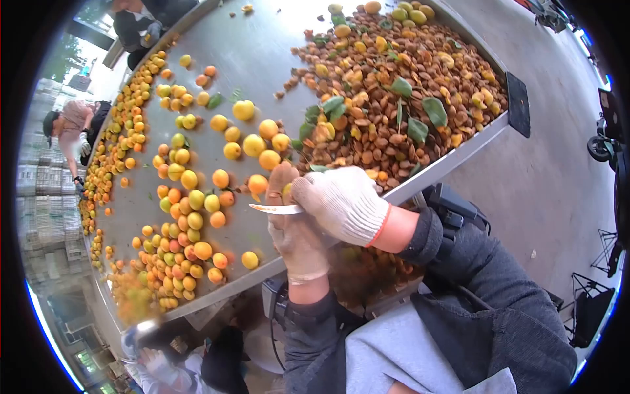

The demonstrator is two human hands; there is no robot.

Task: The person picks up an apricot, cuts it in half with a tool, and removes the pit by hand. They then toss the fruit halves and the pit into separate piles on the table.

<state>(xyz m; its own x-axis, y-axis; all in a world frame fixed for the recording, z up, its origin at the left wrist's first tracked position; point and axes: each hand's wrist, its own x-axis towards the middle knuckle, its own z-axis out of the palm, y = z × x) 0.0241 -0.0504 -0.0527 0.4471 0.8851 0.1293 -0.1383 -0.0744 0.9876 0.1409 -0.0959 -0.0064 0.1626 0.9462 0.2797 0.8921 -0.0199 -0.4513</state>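
Note:
My right hand [344, 203], in a white knit glove, is closed around a knife; its handle is hidden. The pale, slightly curved knife blade [275, 209] points left across my left hand. My left hand [295, 243], also gloved, is closed with its fingers curled against the right. Between the two hands shows a bit of a yellow-green apricot [287, 191], mostly covered. Just beyond my left fingertips, whole apricots [269, 159] lie on the metal table [252, 79]. Right of them spreads a heap of brown apricot pits [374, 125] mixed with fruit scraps and green leaves [434, 111].
A raised metal rim [453, 152] edges the table near me. More apricots [190, 236] cover its left side. People in gloves stand at the far left [72, 128], top [141, 26] and bottom left [164, 368]. Brown pits [374, 269] also lie below the table edge.

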